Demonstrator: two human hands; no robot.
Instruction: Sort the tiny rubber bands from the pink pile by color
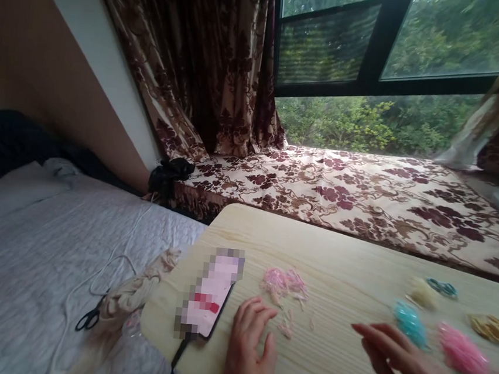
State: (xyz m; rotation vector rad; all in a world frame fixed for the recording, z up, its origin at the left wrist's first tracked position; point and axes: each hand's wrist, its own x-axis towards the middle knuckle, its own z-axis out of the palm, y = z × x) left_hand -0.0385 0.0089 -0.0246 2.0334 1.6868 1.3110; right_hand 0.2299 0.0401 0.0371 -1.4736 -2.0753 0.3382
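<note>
Below, left hand (249, 351) flat on the bench (348, 261) at 6 o'clock, palm down, fingers spread and loose, grip open on nothing; fingertips just short of scattered pale pink bits (285, 284) at its 1 o'clock, phone (211, 296) just beside at 10 o'clock. Right hand (408, 373) at 4 o'clock, hovering edge-on, fingers straight and together, grip open, empty. Near its fingertips, blue pile (410, 323); pink pile (463, 353) at 3 o'clock. No containers: piles loose on the wood.
</note>
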